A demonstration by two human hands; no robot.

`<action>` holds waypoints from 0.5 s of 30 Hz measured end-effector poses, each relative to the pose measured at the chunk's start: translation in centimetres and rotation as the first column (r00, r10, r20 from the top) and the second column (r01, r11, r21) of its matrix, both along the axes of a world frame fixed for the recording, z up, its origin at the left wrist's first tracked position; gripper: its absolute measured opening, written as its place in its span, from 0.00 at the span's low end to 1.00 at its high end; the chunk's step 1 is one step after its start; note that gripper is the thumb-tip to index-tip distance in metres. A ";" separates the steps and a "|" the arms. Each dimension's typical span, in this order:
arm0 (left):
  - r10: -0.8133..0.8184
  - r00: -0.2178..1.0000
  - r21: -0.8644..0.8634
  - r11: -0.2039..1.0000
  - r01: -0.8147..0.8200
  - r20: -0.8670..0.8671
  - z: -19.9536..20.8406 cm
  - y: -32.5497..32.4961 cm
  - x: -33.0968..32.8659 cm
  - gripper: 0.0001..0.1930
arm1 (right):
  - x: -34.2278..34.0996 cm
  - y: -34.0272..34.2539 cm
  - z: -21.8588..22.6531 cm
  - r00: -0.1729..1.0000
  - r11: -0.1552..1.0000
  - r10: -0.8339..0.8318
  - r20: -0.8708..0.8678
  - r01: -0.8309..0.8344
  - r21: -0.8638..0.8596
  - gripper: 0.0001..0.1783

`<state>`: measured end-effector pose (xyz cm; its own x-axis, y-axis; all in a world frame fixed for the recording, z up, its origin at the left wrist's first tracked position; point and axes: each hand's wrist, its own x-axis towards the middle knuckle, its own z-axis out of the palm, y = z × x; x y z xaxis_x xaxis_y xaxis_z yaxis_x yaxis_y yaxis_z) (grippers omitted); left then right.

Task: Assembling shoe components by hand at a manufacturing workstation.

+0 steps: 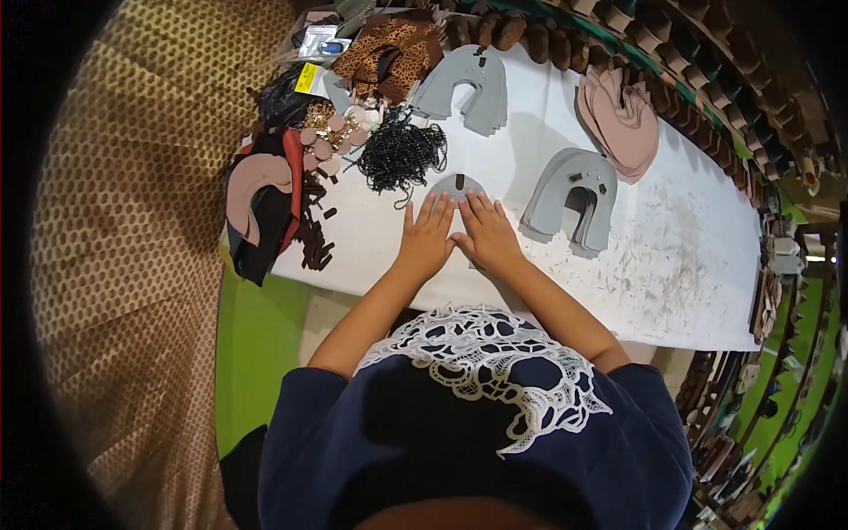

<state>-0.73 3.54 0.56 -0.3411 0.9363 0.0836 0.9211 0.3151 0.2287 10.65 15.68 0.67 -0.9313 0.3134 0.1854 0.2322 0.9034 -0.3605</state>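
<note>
A grey U-shaped piece [448, 184] with a dark brown tab at its curved top lies on the white table, mostly hidden under my hands. My left hand [428, 238] rests flat on its left side, fingers stretched out. On the right side my right hand [488, 237] also lies flat, its fingers extended and its thumb close to the left thumb. Neither hand grips anything. To the right stands a stack of grey U-shaped pieces [545, 193] with small dark patches on top. Another such stack [492, 93] lies beyond my hands, one brown tab on it.
Left of my hands are a heap of black cord [402, 150], dark brown strips [314, 238] and pink discs [322, 150]. Pink cut pieces [618, 128] lie far right on the white table [654, 291]. Shoe-shaped forms [536, 42] line the far edge.
</note>
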 end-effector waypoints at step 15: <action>0.226 0.972 0.015 0.974 -0.228 0.065 4.2 -8.0 -4.7 0.14 | -1.8 -2.6 4.5 0.978 0.977 -0.207 -0.011 0.206 -0.057 0.11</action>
